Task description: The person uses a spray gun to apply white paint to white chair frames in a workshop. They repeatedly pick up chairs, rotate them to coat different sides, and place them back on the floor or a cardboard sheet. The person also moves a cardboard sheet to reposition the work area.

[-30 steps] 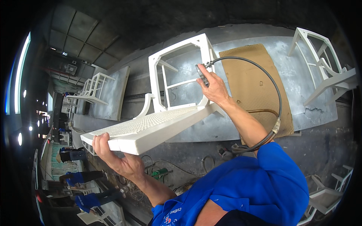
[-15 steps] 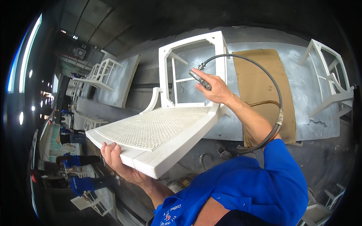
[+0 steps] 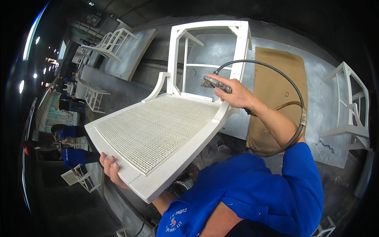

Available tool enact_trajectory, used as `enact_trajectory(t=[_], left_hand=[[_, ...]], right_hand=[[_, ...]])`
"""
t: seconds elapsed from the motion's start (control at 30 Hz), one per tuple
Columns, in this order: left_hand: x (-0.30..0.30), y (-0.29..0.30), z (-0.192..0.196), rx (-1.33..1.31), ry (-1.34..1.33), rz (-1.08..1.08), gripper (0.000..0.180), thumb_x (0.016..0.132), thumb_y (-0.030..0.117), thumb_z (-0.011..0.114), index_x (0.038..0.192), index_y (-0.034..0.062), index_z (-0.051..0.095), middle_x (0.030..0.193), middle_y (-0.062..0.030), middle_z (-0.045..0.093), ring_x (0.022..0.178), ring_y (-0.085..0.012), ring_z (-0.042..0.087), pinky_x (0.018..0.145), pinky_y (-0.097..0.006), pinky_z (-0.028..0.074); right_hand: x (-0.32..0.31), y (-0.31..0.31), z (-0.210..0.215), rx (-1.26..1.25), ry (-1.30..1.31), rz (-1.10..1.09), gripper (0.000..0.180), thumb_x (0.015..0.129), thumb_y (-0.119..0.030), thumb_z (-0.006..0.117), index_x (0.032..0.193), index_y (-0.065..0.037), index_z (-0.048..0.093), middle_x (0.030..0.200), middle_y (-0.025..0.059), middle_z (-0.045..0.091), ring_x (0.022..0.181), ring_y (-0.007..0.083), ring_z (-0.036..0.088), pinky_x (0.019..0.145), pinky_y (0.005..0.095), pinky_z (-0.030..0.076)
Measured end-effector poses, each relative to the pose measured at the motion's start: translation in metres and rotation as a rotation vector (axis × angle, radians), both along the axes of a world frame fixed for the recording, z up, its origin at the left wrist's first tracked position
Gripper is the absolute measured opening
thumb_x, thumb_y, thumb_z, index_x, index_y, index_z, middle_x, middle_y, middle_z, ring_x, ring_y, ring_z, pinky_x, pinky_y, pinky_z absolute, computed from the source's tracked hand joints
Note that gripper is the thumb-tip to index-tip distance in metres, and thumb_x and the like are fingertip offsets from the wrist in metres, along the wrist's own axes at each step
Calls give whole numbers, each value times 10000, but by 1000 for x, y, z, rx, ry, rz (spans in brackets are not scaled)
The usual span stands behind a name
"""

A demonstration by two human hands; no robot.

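Note:
A white chair [image 3: 158,182] is tipped so that its woven cane back panel [image 3: 146,132] slopes toward me and its open seat frame [image 3: 209,26] stands at the far end. My left hand [image 3: 112,170] grips the top rail of the backrest at its near left corner, fingers over the edge and the palm hidden beneath. Over the joint of back and seat, my right hand [image 3: 237,94] is closed round a metal spray gun [image 3: 216,83], its nozzle end toward the left. A black hose [image 3: 272,71] arches from the gun back past my right forearm.
The chair's far end is over a grey work surface [image 3: 323,98] with a brown cardboard sheet [image 3: 276,79]. Another white chair [image 3: 349,102] is at the right. More white chairs [image 3: 112,45] stand on a far-left table. Several co-workers in blue, one bending [image 3: 75,157], are at the left.
The backrest has tilted, showing more of its cane panel. My right hand and the spray gun have shifted slightly right and down in the view. Both grips stay the same.

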State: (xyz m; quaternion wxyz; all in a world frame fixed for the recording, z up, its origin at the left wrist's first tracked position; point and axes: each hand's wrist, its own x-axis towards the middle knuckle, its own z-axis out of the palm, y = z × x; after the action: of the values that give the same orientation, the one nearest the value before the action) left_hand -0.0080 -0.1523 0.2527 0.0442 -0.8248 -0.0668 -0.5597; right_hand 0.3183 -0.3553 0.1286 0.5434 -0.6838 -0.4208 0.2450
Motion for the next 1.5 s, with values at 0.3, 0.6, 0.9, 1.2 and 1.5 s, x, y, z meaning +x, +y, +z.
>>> enact_trajectory(t=[0.3,0.6,0.9,1.2,1.5], left_hand=[[-2,-17,-1,-16,9,19,630,892,513,761,1271,128,437,1255,-103,513,1376,-412,452,1172,-625,360],[-6,-21,-2,-23,20,11,640,878,488,774,1287,132,432,1272,-109,501,1388,-416,439,1177,-628,347],[-7,-19,-5,-25,-5,-26,618,881,473,770,1294,126,468,1288,-111,527,1396,-406,444,1178,-608,355],[28,182,71,-168,381,-146,464,868,312,656,1202,1,570,1321,-183,583,1410,-389,423,1223,-511,232],[239,162,110,-191,454,-311,411,891,374,749,996,-7,636,859,-111,598,855,-265,577,795,-399,452]], right_hand=[[-2,-12,-11,61,-14,62,577,996,-371,586,1544,-219,484,1124,219,748,1013,361,732,971,445,532],[33,-4,-7,222,-123,-199,568,1042,-465,560,1556,-235,483,694,32,626,604,131,615,618,327,518],[54,-21,23,246,-31,-376,534,1022,-410,618,1519,-240,525,806,104,688,764,194,653,789,352,515],[6,-129,12,388,137,-704,500,1047,-284,625,1533,-255,514,955,25,646,778,87,594,589,234,510],[-101,-229,-20,450,81,-1299,630,1072,-436,550,1590,-115,391,981,35,593,827,93,587,492,201,460]])
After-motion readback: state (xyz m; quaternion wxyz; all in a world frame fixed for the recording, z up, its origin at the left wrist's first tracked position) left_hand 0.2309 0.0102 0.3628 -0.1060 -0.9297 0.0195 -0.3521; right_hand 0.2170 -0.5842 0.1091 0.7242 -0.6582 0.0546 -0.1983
